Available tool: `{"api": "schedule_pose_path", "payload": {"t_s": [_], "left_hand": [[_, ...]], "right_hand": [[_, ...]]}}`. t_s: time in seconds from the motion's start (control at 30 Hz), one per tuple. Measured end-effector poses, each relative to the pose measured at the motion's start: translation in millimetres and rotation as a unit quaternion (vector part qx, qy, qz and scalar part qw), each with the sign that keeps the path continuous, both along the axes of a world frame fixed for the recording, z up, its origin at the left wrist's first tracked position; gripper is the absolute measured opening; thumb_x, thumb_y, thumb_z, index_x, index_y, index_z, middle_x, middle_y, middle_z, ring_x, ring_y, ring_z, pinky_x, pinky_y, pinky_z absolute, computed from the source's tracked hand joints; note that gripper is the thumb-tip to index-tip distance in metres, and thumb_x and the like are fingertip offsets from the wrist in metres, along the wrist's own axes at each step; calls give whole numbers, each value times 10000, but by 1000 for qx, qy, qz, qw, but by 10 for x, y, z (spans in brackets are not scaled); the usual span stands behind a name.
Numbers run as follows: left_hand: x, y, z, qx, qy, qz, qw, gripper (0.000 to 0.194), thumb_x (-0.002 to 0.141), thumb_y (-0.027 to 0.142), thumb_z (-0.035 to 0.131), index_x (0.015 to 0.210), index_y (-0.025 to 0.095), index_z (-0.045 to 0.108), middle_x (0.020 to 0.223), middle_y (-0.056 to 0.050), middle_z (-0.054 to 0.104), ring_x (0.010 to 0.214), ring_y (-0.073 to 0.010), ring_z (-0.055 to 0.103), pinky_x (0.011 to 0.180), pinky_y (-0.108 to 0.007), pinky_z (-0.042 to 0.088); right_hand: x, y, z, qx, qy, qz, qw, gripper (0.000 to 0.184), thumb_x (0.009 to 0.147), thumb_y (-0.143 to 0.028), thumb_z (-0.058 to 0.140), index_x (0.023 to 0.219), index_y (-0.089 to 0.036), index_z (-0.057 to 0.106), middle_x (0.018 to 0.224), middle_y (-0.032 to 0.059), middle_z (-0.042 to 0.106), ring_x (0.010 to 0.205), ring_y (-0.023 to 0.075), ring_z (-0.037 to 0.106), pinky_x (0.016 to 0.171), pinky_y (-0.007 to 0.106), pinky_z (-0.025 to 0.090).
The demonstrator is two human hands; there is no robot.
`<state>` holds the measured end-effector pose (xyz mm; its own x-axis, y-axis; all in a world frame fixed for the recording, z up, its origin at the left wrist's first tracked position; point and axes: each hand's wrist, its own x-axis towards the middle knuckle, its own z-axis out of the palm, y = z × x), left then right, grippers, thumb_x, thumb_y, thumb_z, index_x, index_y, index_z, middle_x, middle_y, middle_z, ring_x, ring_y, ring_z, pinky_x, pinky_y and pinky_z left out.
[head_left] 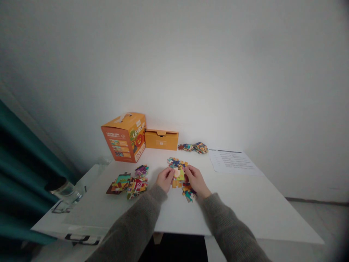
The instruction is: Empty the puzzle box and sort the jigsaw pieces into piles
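Between both hands, a yellow-green and cream jigsaw puzzle piece (179,174) is held over the white table. My left hand (165,179) pinches its left side with thumb and fingers. On the other side, my right hand (196,181) has its fingers closed at the piece's right edge. Loose puzzle pieces (177,162) in blue and orange lie just beyond the hands. More colourful pieces (189,193) rest under and in front of my right hand, partly covered by it.
Left of the hands lies a pile of larger puzzle pieces (131,185). An orange puzzle box (124,140) and a low yellow box (161,140) stand against the wall. Beside them are a further heap of pieces (200,148) and a printed sheet (231,161). A glass jar (68,192) is far left.
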<state>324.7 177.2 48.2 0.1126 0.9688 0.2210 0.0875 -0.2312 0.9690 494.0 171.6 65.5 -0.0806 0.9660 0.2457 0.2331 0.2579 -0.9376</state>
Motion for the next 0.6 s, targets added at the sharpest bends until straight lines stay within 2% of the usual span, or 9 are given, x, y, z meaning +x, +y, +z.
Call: {"api": "schedule_pose_path", "payload": {"t_s": [0.17, 0.3, 0.4, 0.5, 0.6], "left_hand": [[7, -20, -45, 68, 91, 3, 994, 329, 892, 440, 479, 724, 170, 563, 584, 37, 486, 556, -109, 461, 546, -220, 365], [-21, -78, 4, 105, 139, 22, 984, 292, 892, 372, 470, 720, 165, 582, 637, 11, 524, 606, -124, 495, 581, -232, 383], [-88, -214, 61, 99, 151, 31, 983, 267, 893, 349, 471, 767, 163, 616, 655, -1, 556, 606, -130, 512, 577, -235, 396], [-232, -401, 185, 86, 145, 40, 985, 261, 896, 354, 485, 900, 159, 657, 727, -25, 629, 641, -140, 561, 596, -238, 428], [-489, -453, 430, 98, 152, 53, 982, 298, 898, 366, 490, 1028, 165, 668, 811, -43, 676, 698, -148, 605, 629, -239, 455]], "right_hand": [[75, 44, -35, 42, -23, -48, 998, 384, 930, -537, 465, 770, -201, 561, 592, -34, 497, 530, 122, 451, 496, 226, 369], [138, 49, -23, 55, -59, -66, 995, 360, 948, -488, 438, 811, -195, 595, 566, -37, 499, 522, 130, 460, 512, 236, 362], [161, 48, -13, 72, -95, -67, 991, 360, 948, -469, 436, 792, -192, 606, 584, -26, 523, 540, 134, 471, 525, 238, 354], [168, 43, -7, 77, -115, -65, 988, 362, 945, -461, 430, 782, -191, 609, 591, -21, 542, 540, 135, 466, 525, 238, 345], [167, 30, -5, 79, -127, -61, 987, 355, 939, -450, 436, 767, -190, 606, 601, -15, 563, 544, 135, 458, 525, 238, 339]]}}
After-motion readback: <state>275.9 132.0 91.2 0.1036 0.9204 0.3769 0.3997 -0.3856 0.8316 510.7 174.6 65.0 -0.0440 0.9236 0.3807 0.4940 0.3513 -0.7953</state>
